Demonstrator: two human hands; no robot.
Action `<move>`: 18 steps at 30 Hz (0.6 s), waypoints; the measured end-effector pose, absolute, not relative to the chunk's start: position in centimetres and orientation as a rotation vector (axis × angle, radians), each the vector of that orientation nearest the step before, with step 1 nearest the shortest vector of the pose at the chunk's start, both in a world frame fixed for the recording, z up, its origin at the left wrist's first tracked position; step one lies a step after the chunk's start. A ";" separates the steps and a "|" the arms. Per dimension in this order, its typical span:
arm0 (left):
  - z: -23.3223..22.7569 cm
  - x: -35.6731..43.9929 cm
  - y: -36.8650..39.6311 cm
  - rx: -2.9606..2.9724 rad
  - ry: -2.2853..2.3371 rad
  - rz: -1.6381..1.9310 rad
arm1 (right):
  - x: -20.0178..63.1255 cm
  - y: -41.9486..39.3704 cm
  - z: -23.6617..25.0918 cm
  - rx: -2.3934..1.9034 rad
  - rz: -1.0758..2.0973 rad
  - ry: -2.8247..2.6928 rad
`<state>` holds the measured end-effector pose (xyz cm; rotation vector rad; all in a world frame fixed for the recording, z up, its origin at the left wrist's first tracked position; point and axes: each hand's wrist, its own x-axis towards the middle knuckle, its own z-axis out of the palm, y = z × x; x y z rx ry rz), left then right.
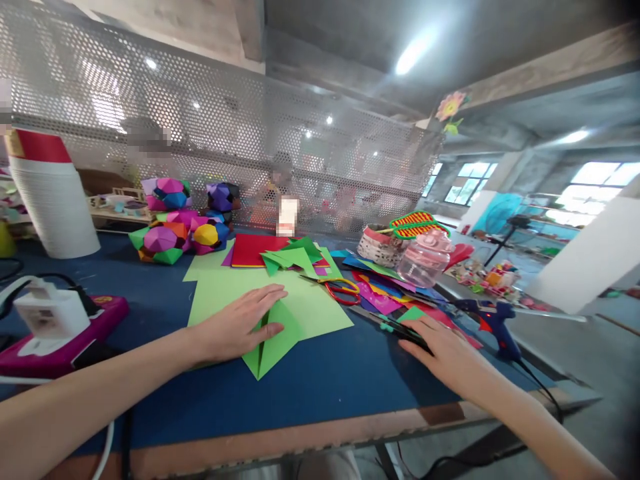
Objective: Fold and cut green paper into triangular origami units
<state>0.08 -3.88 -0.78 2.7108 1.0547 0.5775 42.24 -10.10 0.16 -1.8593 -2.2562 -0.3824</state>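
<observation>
Here, folded green paper [273,343] is pressed flat by the left hand [235,327], fingers spread; black scissors [400,328] are touched by the right hand [445,350], also flat & open.

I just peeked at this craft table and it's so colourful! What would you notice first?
First, the left hand pressing flat on a folded bright green paper piece at the middle of the blue table. Next, the heap of multicoloured folded paper balls at the back left. The right hand rests on dark-handled scissors beside a spread of coloured paper sheets.
</observation>
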 end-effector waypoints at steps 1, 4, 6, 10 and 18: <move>-0.8 0.0 -3.9 2.686 1.089 0.560 | 42.4 -10.4 -0.2 -1.851 -0.351 -2.253; -0.7 0.0 -4.2 2.644 1.109 0.546 | 41.8 -11.5 -0.3 -1.833 -0.247 -2.232; -0.4 0.1 -4.6 2.631 1.074 0.590 | 40.7 -12.4 0.1 -1.815 -0.210 -2.194; 0.0 0.5 -5.1 2.608 0.956 0.712 | 38.0 -14.2 0.9 -1.766 -0.139 -2.202; 1.4 1.0 -6.7 2.460 0.613 0.912 | 34.3 -15.6 1.3 -1.643 -0.069 -2.272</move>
